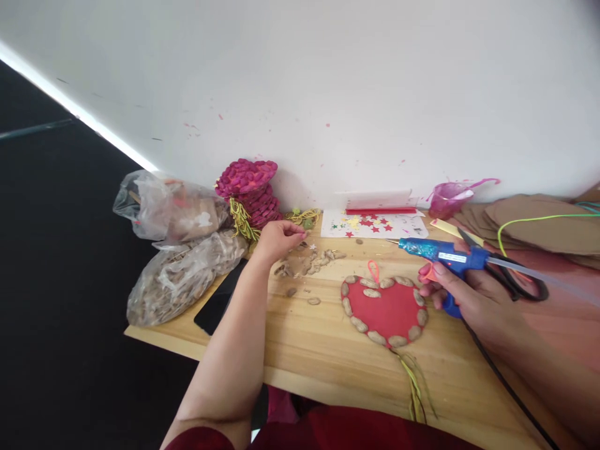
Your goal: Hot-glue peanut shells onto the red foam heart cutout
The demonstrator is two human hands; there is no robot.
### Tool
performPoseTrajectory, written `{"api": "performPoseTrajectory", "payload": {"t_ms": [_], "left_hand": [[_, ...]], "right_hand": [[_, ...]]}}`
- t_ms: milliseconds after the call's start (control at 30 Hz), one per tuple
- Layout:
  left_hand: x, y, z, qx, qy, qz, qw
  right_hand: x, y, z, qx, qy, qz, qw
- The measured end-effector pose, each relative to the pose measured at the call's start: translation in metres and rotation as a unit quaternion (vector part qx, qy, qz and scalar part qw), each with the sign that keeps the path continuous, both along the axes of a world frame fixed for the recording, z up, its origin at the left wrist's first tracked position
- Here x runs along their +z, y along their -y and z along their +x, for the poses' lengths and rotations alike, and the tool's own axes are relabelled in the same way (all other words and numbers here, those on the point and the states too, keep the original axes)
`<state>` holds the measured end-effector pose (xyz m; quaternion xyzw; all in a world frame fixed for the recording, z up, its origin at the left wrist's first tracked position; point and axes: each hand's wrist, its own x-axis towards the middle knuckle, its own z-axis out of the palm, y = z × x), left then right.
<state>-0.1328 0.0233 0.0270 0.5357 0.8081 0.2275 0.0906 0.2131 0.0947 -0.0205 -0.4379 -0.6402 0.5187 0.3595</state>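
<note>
A red heart lies flat on the wooden table, edged with brown shells, one more shell sitting inside its upper left. An orange loop tops it and green cords trail from its lower tip. My right hand grips a blue glue gun right of and above the heart, its nozzle pointing left. My left hand hovers over the scattered shells at the table's middle, fingers pinched together; anything between them is too small to make out.
Plastic bags and a dark phone lie at left. Magenta shell-covered pieces stand behind. Star stickers rest on white paper. A pink cup, black-handled scissors and cardboard pieces are at right.
</note>
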Motion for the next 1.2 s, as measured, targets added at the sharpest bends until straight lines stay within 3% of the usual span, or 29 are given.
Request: {"api": "performPoseTrajectory", "payload": {"t_ms": [100,200,333,500,600,700,833,967,1200], "left_hand": [[0.006,0.002,0.020,-0.088,0.080,-0.034,0.992],[0.010,0.004,0.042,-0.139,0.048,-0.087,0.985],[0.014,0.006,0.055,-0.134,-0.007,-0.126,0.983],[0.019,0.008,0.056,-0.142,-0.013,-0.087,0.986],[0.018,0.010,0.065,-0.237,0.018,-0.058,0.970],[0.016,0.015,0.078,-0.355,0.014,-0.045,0.934],[0.012,0.019,0.089,-0.431,-0.020,-0.027,0.902],[0.007,0.017,0.093,-0.450,-0.050,-0.045,0.890],[0.007,0.021,0.100,-0.418,-0.122,-0.103,0.894]], "right_hand": [[0.004,0.003,-0.002,0.001,-0.019,0.000,1.000],[0.009,0.006,-0.005,-0.002,-0.033,-0.010,0.999],[0.009,0.006,-0.007,-0.003,-0.044,-0.008,0.999],[0.007,0.005,-0.006,0.002,-0.051,-0.014,0.999],[0.009,0.005,-0.006,0.019,-0.054,-0.012,0.998],[0.010,0.006,-0.006,0.033,-0.062,-0.012,0.997],[0.004,0.003,-0.005,0.031,-0.060,-0.013,0.998],[-0.001,0.001,-0.004,0.037,-0.069,-0.014,0.997],[-0.004,0.000,-0.003,0.043,-0.066,-0.012,0.997]]}}
